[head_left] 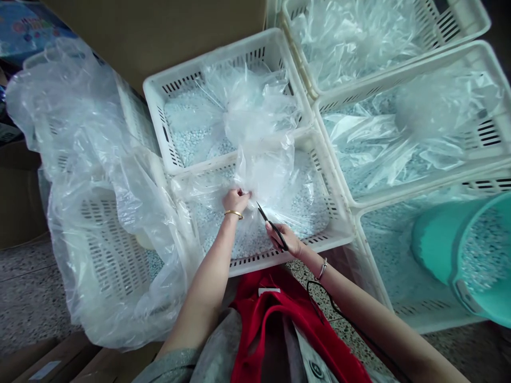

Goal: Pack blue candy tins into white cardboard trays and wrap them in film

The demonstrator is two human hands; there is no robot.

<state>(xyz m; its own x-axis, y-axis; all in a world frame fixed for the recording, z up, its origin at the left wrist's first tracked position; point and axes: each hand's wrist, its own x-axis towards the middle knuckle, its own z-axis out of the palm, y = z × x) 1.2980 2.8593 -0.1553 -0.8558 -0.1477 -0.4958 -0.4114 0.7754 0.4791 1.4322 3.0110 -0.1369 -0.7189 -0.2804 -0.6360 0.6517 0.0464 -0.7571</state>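
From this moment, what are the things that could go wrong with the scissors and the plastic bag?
The scissors in the right hand point toward the left hand, very near its fingers, so a slip might nick them.
The tip is also close to the thin plastic bag; a wrong tear could let pellets spill into the slotted crate.
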